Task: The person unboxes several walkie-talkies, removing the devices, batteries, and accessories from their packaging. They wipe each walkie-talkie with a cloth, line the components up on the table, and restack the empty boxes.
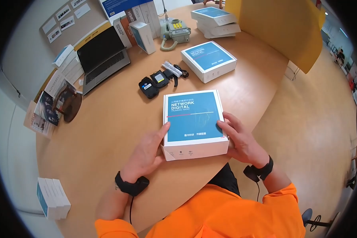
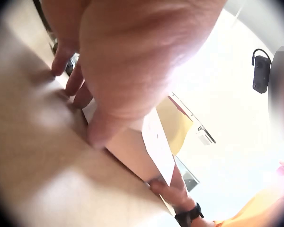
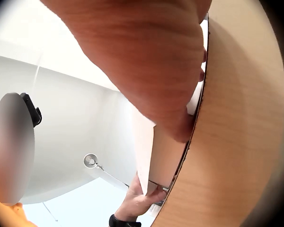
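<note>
A white box with a blue "NETWORK DIGITAL" label (image 1: 194,119) lies near the table's front edge, label up. My left hand (image 1: 146,152) grips its left side, thumb on the top edge. On the right side my right hand (image 1: 244,141) holds it, with thumb and a finger at the top edge. In the left wrist view the left hand (image 2: 128,56) is at the box's side wall (image 2: 137,149), its fingertips low near the table. The right wrist view has the right hand (image 3: 146,66) against the box (image 3: 165,156), close to the table surface.
Beyond the box lie black devices (image 1: 148,87) with a cable, and a second labelled box (image 1: 209,60). Farther back are a telephone (image 1: 176,31), stacked boxes (image 1: 216,22) and a yellow partition (image 1: 273,27). A laptop (image 1: 103,59) and booklets (image 1: 47,109) stand left; more boxes (image 1: 53,198) lower left.
</note>
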Motion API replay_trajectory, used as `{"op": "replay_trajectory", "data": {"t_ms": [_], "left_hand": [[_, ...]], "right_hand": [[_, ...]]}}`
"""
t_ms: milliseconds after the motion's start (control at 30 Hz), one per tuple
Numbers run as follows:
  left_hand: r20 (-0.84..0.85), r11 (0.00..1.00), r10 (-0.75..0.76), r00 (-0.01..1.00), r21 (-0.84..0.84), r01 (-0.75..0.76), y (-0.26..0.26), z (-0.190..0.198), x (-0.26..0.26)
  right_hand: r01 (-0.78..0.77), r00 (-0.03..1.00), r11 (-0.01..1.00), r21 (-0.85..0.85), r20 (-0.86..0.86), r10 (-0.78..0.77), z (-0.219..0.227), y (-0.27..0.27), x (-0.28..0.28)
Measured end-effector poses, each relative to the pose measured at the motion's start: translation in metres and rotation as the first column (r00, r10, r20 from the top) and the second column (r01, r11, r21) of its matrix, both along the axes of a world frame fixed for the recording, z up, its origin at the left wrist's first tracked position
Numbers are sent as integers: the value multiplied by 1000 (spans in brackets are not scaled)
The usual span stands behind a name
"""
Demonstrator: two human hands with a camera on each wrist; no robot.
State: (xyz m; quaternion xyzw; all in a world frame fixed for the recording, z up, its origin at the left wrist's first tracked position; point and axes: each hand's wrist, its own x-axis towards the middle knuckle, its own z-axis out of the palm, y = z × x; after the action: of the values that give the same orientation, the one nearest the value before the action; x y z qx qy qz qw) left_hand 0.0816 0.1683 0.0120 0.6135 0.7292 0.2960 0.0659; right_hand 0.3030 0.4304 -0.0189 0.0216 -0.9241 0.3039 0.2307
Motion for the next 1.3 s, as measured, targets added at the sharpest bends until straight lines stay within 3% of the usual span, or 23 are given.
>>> {"op": "replay_trajectory", "data": {"t_ms": [67,267,367,500,567,767,867,967,1067,1167,1300], "left_hand": [[37,997,44,998,69,-46,2,-4,5],[549,957,63,833,204,-206,7,-3,7],[373,951,181,910,169,-259,7,20,13],[120,903,280,953,305,-304,12,27,13],[59,875,309,949,373,-308,14,23,8],[362,889,208,909,318,-330,11,32,5],[392,899,222,893,272,-343,8,33,1],[483,864,114,868,384,-327,14,20,-3],[529,891,154,835,291,-349,10,28,1],[465,840,110,879,429,-332,13,23,-3],[416,829,134,899,450,-332,10,22,-4]], "right_hand": [[19,1000,996,-83,-12,-20,-2,-5,-2],[47,980,985,-165,-183,-78,21,-19,-22],[137,946,989,-59,-290,-148,27,-21,-42],[151,938,986,-74,-302,-167,37,-23,-56],[119,952,976,-180,-260,-164,47,-27,-59],[3,961,916,-401,-252,-113,65,-25,-70],[-81,970,851,-519,-237,-52,71,-21,-76],[-62,971,869,-491,-231,-61,82,-24,-83],[-55,978,828,-557,-196,-67,84,-25,-86],[-152,971,723,-674,-238,-17,78,-27,-88],[-238,957,596,-767,-291,8,79,-27,-90]]}}
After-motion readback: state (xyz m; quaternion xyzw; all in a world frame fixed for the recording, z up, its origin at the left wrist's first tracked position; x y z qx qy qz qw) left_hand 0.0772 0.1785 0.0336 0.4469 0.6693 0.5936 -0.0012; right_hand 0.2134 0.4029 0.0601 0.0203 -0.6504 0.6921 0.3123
